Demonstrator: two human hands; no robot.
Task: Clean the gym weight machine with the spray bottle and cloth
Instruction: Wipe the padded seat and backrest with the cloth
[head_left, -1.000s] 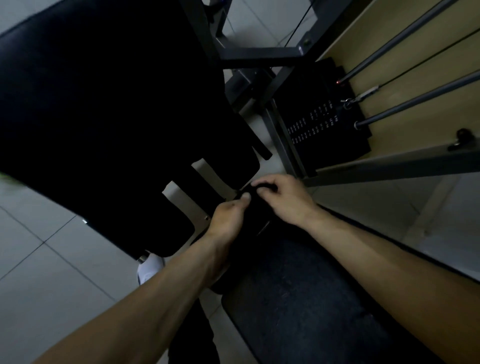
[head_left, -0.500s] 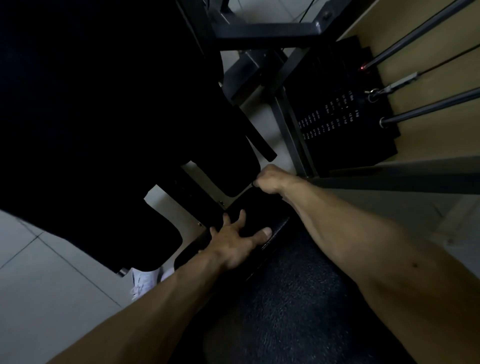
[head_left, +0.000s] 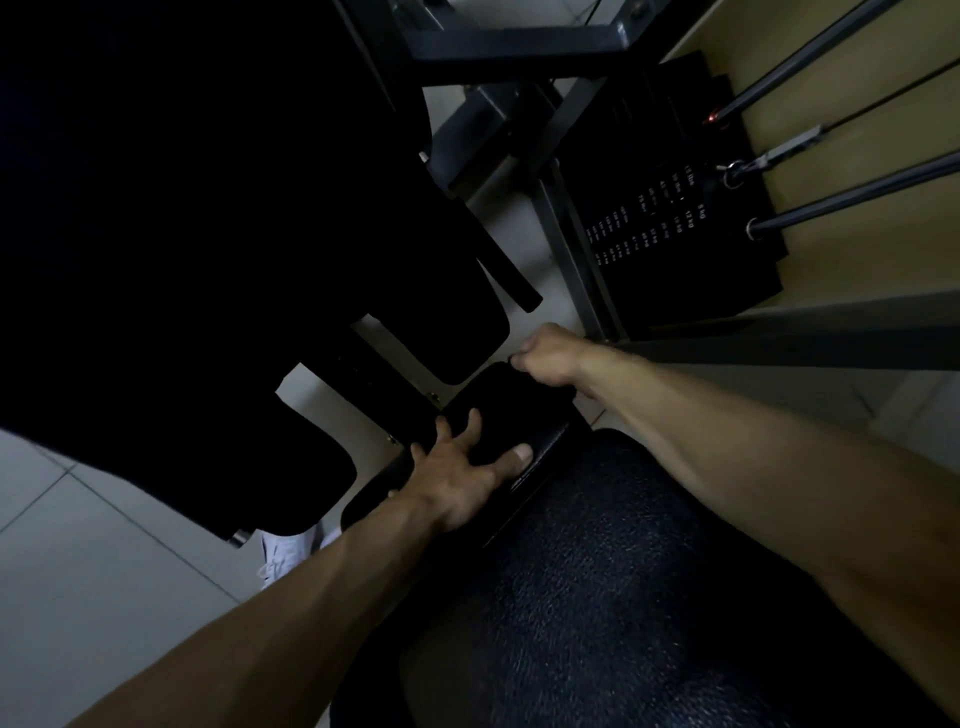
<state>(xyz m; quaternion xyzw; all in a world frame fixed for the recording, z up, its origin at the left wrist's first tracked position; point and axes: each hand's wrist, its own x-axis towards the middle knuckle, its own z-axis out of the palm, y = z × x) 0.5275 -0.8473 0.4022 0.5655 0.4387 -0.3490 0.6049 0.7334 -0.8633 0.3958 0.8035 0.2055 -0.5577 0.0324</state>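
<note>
This is a gym: a weight machine (head_left: 566, 249) with a black plate stack (head_left: 670, 223) marked in lbs and kg, steel guide rods (head_left: 857, 192), a cable (head_left: 893, 93), grey frame tubing (head_left: 519, 52), black padded cushions (head_left: 597, 597) and pale floor tiles (head_left: 104, 571).

I have one view to work from, the wide-angle camera on the person's head. It faces forward and steeply down, close over the work. Both forearms enter from the bottom edge and the left hand (head_left: 462, 478) and right hand (head_left: 545, 356) meet near the centre. The weight machine (head_left: 670, 218) fills the top and right, the tiled floor (head_left: 78, 545) the lower left. Straight bars splay toward the corners.
</note>
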